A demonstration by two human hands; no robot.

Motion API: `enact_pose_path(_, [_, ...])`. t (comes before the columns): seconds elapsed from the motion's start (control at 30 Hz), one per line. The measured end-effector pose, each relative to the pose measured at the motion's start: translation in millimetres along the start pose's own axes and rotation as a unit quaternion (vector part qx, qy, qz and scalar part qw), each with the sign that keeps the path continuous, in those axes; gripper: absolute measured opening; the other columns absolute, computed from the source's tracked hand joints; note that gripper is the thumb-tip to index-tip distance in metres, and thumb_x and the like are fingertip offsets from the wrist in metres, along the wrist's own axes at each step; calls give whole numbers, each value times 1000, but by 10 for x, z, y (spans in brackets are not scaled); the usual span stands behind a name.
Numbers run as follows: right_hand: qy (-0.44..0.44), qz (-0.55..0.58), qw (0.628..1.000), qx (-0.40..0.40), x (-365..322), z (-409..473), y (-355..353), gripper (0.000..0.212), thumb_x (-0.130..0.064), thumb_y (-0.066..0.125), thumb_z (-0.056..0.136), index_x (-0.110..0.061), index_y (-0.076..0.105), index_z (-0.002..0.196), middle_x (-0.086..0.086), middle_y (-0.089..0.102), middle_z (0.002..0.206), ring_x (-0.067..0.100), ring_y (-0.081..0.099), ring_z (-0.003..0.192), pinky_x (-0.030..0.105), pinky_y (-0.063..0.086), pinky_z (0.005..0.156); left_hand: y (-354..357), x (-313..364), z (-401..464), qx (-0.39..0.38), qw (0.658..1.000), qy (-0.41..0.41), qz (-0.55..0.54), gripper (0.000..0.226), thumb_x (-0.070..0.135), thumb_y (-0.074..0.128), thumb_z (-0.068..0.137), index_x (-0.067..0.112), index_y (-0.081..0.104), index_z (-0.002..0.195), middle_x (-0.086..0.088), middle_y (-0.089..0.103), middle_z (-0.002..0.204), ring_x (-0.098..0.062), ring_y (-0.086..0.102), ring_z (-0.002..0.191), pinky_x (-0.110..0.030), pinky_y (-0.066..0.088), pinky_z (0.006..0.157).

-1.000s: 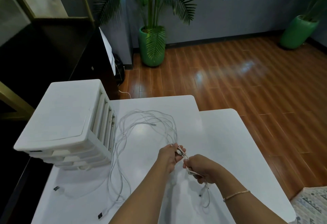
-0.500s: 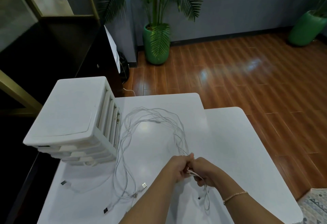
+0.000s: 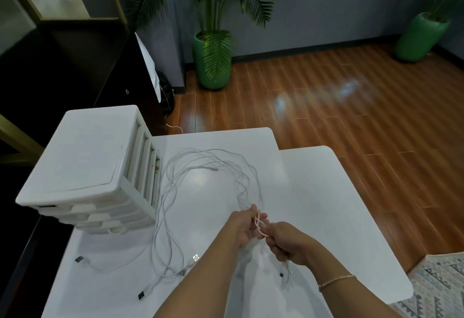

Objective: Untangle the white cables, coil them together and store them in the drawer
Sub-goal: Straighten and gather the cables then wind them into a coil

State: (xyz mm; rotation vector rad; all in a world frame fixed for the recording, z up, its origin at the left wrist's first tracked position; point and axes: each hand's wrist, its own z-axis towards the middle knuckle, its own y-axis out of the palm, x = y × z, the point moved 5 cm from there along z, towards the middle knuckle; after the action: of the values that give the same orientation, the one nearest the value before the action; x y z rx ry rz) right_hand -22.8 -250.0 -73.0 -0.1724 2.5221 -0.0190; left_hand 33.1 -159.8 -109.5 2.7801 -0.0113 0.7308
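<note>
- The left hand (image 3: 242, 227) and right hand (image 3: 288, 246) meet over the glossy white surface (image 3: 326, 192), each grip pinched closed on a bunched section of the thin white cables (image 3: 200, 164).
- Between the two grips a short twisted run of cable crosses from the left fingertips (image 3: 253, 208) down to the right fist.
- Beyond the grips, the rest of the cables fan out in a wide loose loop lying on the surface, curving away and round to the left.
- Left of and nearer than the left grip, several strands trail down to scattered USB plug ends (image 3: 195, 257) resting on the surface.
- Below the right grip, two short ends hang with small dark connectors (image 3: 281, 274).
- Well left of both grips stands a white plastic drawer unit (image 3: 82, 167), its stacked drawers all pushed in; the cable loop passes just beside its right side.
- A thin gold bracelet (image 3: 336, 280) circles the right wrist.
</note>
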Motion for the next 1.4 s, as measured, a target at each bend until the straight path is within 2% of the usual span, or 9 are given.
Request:
enact_pose_path(0.1, [-15,-2,1000,27,-6,24,-1,37,-31,36,102,-11,48,73,-3,35,49,9,25,40,21,22,41,16,-82,-15,-21,999,-25,38,35,33,60,91,3,57,74,-6,57,64,-14,50,55,-30,54,64])
enact_pose_path(0.23, [2,8,999,38,21,66,35,34,-21,35,101,-7,49,72,-2,44,42,9,26,38,22,22,41,5,-208,-103,-40,996,-51,67,40,38,56,93,8,54,66,-1,46,43,-14,48,48,-33,51,71])
enact_pose_path(0.43, [33,63,997,3,54,139,70,24,-1,35,88,-9,43,67,3,33,49,12,22,40,22,22,42,-146,-252,-71,-21,993,-58,97,42,33,35,101,12,58,73,-3,59,61,-15,63,64,-34,45,82])
enact_pose_path(0.63, [14,10,1000,-6,29,143,85,29,-7,35,97,-5,49,72,6,41,60,11,32,44,23,30,45,-111,-194,-75,-17,990,-46,129,37,28,43,98,13,62,70,1,58,49,-14,53,55,-28,39,65])
enact_pose_path(0.83, [-7,-18,1000,2,29,125,126,23,-9,36,97,-8,51,80,4,43,61,11,38,45,22,35,44,-45,-125,-17,12,995,-10,99,24,17,46,98,10,61,80,-6,62,71,-15,51,57,-26,42,57])
enact_pose_path(1.03, [42,-11,999,-12,184,103,56,31,-36,41,97,-9,50,83,1,45,56,14,45,43,28,47,52,26,-109,-2,19,998,-11,60,24,14,36,102,4,50,85,-9,69,64,-24,60,62,-27,46,53])
enact_pose_path(1.13, [52,5,999,-12,210,88,35,39,-42,39,98,-9,51,81,0,38,55,12,36,43,24,41,47,48,-108,-18,30,997,-2,64,25,15,33,102,3,50,87,-13,67,73,-21,61,52,-22,41,41])
enact_pose_path(1.23, [45,51,998,-11,183,93,42,33,-32,36,101,-9,49,82,-1,31,54,10,26,41,20,28,40,66,-73,-49,44,997,13,60,26,16,30,104,2,48,89,-14,61,69,-15,54,35,-15,30,33])
enact_pose_path(1.4, [17,35,999,18,100,104,52,37,-35,31,102,-14,41,73,-2,29,53,8,24,40,19,22,38,37,-94,-28,49,996,-2,81,33,28,39,101,5,55,84,-7,62,67,-14,46,48,-22,39,44])
